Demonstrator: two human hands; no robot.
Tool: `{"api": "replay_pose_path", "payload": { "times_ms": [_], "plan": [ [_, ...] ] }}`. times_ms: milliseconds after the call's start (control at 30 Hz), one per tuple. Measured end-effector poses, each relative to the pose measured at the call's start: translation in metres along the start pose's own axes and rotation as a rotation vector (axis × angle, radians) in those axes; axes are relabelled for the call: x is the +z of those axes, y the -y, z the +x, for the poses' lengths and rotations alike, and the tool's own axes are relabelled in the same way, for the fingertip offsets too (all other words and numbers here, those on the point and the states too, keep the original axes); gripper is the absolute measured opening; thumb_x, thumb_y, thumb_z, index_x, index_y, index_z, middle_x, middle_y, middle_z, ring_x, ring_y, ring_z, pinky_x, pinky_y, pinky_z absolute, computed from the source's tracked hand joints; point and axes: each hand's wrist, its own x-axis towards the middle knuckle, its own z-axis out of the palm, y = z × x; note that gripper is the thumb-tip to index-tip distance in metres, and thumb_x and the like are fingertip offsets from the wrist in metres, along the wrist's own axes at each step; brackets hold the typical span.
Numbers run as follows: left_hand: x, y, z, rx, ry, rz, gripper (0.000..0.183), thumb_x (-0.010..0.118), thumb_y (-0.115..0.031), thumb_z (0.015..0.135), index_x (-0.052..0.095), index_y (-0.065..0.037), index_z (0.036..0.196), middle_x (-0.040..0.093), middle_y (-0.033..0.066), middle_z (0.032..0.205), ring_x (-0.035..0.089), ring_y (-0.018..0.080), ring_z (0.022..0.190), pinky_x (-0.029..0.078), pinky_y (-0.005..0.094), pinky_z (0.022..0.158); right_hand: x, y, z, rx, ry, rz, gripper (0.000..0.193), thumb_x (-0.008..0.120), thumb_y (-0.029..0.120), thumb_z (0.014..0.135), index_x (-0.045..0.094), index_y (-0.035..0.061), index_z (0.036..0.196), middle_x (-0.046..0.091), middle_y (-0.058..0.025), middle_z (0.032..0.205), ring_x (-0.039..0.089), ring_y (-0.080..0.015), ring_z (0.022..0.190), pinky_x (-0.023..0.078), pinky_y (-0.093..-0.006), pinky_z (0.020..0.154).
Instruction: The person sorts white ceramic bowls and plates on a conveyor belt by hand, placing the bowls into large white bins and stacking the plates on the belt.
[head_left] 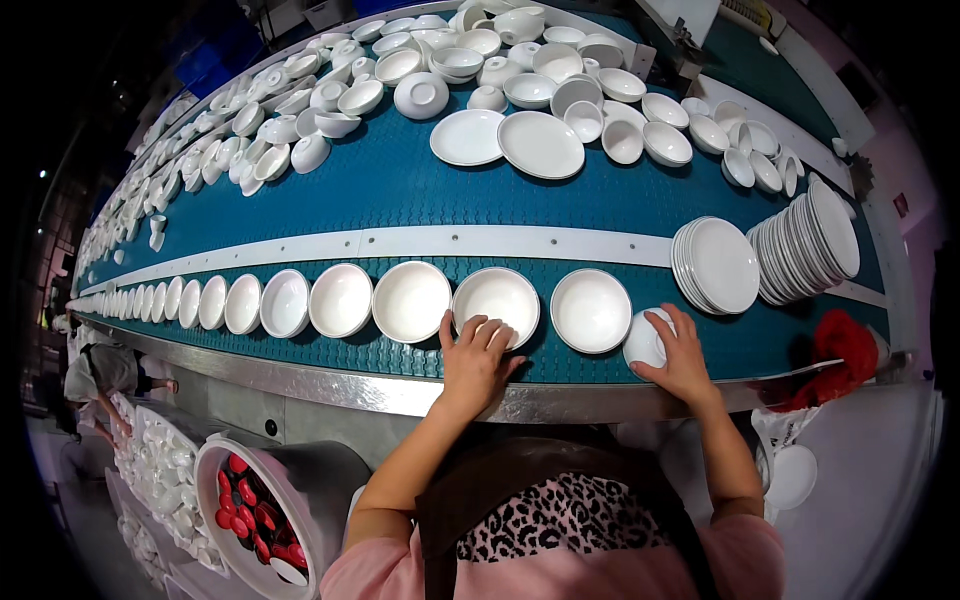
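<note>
My left hand is spread over the near rim of a white bowl, its fingertips reaching over the inside. That bowl stands in a long row on the blue-green belt, with another bowl to its right. At the row's right end, my right hand curls around a smaller-looking white bowl, fingers on the far side and thumb on the near side. Part of this bowl is hidden by the hand, and which way up it sits is hard to tell.
Stacked plates and a taller leaning stack stand to the right, near a red cloth. Beyond a white divider lie many jumbled bowls and two oval plates. A bin holds red and black pieces. Another person is at far left.
</note>
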Motion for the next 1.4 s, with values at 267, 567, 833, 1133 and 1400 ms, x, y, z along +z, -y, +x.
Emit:
{"api": "replay_pose_path", "payload": {
  "times_ms": [267,567,833,1133,1400],
  "plan": [
    [0.042,-0.068,0.038,0.288,0.046,-0.125,0.049,0.072,-0.028,0.073,0.056,-0.009,0.116,0.055,0.0077,0.120,0.048,0.0234,0.118,0.021,0.0536,0.108,-0.019,-0.045,0.030,-0.003,-0.116,0.257,0.058,0.061,0.040,0.085,0.050,0.0031,0.128,0.048,-0.0193,0.127,0.046,-0.0331,0.116,0.039,-0.0388,0.095],
    [0.042,-0.065,0.056,0.138,-0.067,-0.168,0.033,0.075,-0.020,0.071,0.064,-0.009,0.100,0.065,0.0060,0.100,0.060,0.0208,0.098,0.034,0.0484,0.101,0.011,-0.067,0.041,0.195,-0.175,1.026,0.048,0.039,0.030,0.100,0.039,-0.0035,0.135,0.053,-0.0176,0.126,0.050,-0.0216,0.115,0.038,-0.0295,0.098],
    [0.055,0.138,0.207,-0.611,-0.158,0.090,0.126,0.081,-0.063,0.051,0.023,0.010,0.136,0.032,0.0368,0.132,0.040,0.0480,0.121,0.040,0.0474,0.098,0.042,-0.088,0.043,0.224,-0.118,0.877,0.036,0.052,0.020,0.093,0.055,-0.0042,0.119,0.058,-0.0209,0.118,0.061,-0.0251,0.100,0.047,-0.0327,0.086],
    [0.095,0.172,0.328,-1.131,0.026,-0.092,0.151,0.092,-0.048,0.036,-0.005,-0.018,0.148,0.002,0.0298,0.149,-0.001,0.0460,0.138,0.018,0.0670,0.103,0.016,-0.078,0.066,0.089,-0.305,0.680,0.026,0.060,0.006,0.085,0.059,-0.0010,0.109,0.057,-0.0159,0.117,0.058,-0.0298,0.103,0.048,-0.0350,0.085],
    [0.071,0.190,0.337,-1.163,0.051,0.070,0.149,0.092,-0.050,0.035,0.001,-0.013,0.148,0.027,0.0288,0.138,0.021,0.0429,0.130,0.030,0.0646,0.098,0.019,-0.108,0.078,0.046,-0.291,0.587,0.026,0.061,0.007,0.082,0.059,-0.0013,0.107,0.057,-0.0154,0.115,0.056,-0.0313,0.104,0.045,-0.0365,0.090]
  ]
}}
